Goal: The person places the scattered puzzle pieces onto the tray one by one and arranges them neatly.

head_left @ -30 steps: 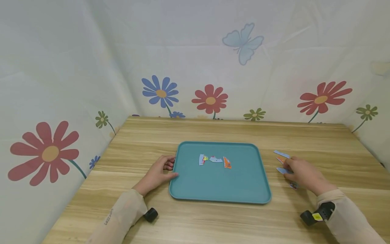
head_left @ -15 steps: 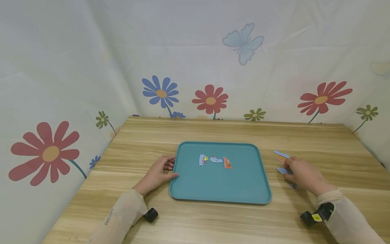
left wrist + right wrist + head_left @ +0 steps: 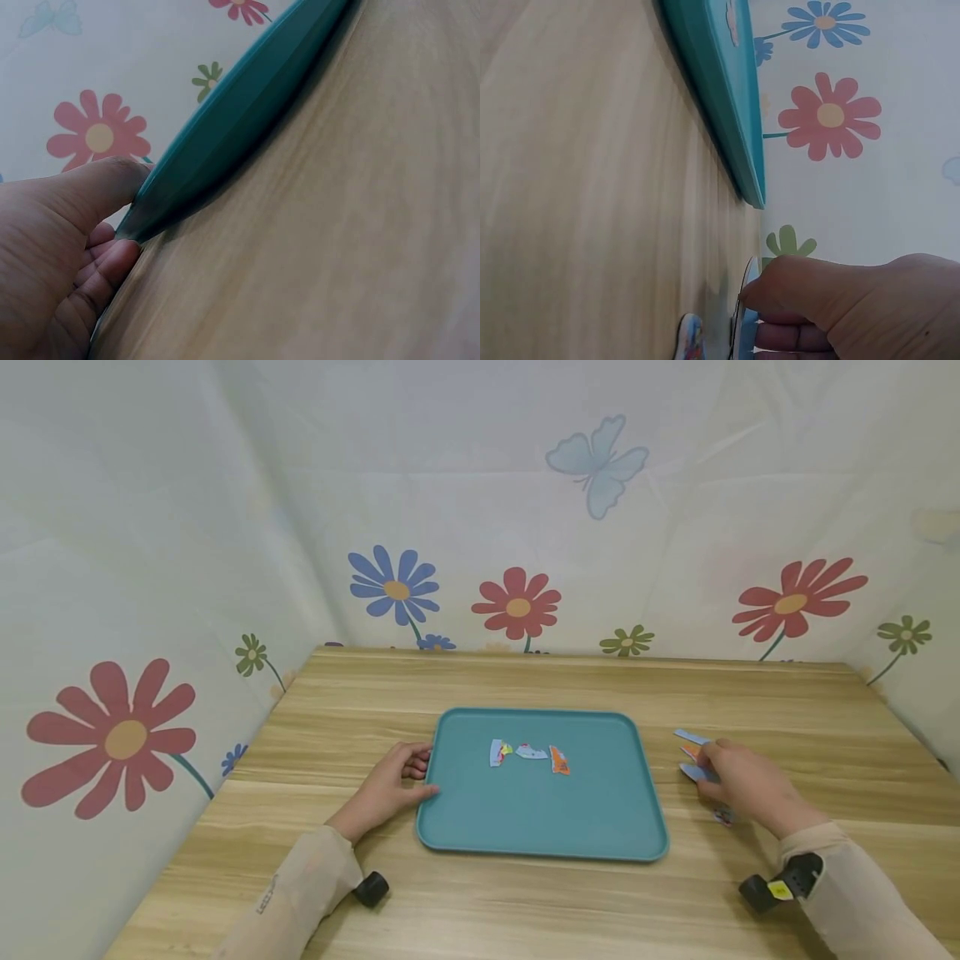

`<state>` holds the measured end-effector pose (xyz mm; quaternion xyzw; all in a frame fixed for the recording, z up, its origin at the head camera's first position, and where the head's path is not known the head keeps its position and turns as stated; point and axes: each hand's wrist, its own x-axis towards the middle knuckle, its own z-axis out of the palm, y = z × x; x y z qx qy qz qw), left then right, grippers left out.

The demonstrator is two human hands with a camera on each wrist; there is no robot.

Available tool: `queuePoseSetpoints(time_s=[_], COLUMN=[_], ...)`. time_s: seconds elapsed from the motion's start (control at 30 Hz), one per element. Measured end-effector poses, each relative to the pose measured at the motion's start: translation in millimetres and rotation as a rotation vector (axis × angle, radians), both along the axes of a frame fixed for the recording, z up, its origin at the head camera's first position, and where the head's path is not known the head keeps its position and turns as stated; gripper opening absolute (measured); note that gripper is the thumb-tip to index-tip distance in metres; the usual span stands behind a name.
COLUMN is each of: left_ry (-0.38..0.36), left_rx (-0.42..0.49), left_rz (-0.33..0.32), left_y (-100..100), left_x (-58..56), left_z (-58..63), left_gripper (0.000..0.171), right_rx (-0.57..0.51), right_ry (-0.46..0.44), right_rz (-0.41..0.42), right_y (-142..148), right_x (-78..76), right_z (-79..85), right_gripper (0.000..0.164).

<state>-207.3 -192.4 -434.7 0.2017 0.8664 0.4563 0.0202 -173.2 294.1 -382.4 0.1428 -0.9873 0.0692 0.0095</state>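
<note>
My left hand (image 3: 386, 787) grips the left side of a teal tray (image 3: 540, 843), thumb over the rim and fingers curled against its outer wall. Three small jigsaw puzzle pieces lie in a row on the tray: a blue one with yellow and red (image 3: 496, 754), a pale blue one (image 3: 532, 752) and an orange one (image 3: 559, 761). Right of the tray, my right hand (image 3: 753, 787) pinches a light blue puzzle piece (image 3: 694, 772) between thumb and fingers. In the right wrist view that light blue piece (image 3: 747, 330) stands tilted on edge; the fingers hide part of it.
Around my right hand on the wooden table (image 3: 525, 910) lie a blue strip-shaped piece (image 3: 688, 737), an orange piece (image 3: 690, 751) and a dark multicoloured piece (image 3: 723, 816). Behind the table hangs a white curtain (image 3: 450, 485) printed with flowers and a butterfly.
My right hand's fingers have shifted slightly, and the light blue piece has tilted up in their pinch. My left hand, the tray and the three pieces on it have not moved.
</note>
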Motion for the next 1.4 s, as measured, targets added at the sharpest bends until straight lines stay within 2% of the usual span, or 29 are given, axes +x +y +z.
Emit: queuePoseSetpoints(time_s=[0.4,0.53,1.0,1.2,1.4], left_ry=[-0.001,-0.004,0.022,0.007,0.022], left_rx=[-0.008,-0.021,-0.021,-0.015,-0.016], left_rz=[-0.003,0.002,-0.005,-0.001,-0.009], left_y=[-1,-1,-2,-2,-2], left_x=[-0.5,-1.3,-2.5,-3.4,-4.1], left_z=[-1.4,-2.1,-4.5,-5.5,-6.7], left_gripper=[0.065,0.065,0.065,0.065,0.065], right_rx=[-0.047,-0.056,-0.011,-0.018,-0.013], right_ry=[-0.039,-0.022,0.004,-0.001,0.009], right_rz=[-0.026,-0.011,-0.011,0.022,0.039], right_y=[-4,-8,-35,-48,-58], right_x=[-5.9,-8.6,-21.9,-26.6,-30.8], right_z=[14.4,21.5,37.8,39.7,37.4], right_gripper=[0.022,0.021,0.018,0.017,0.018])
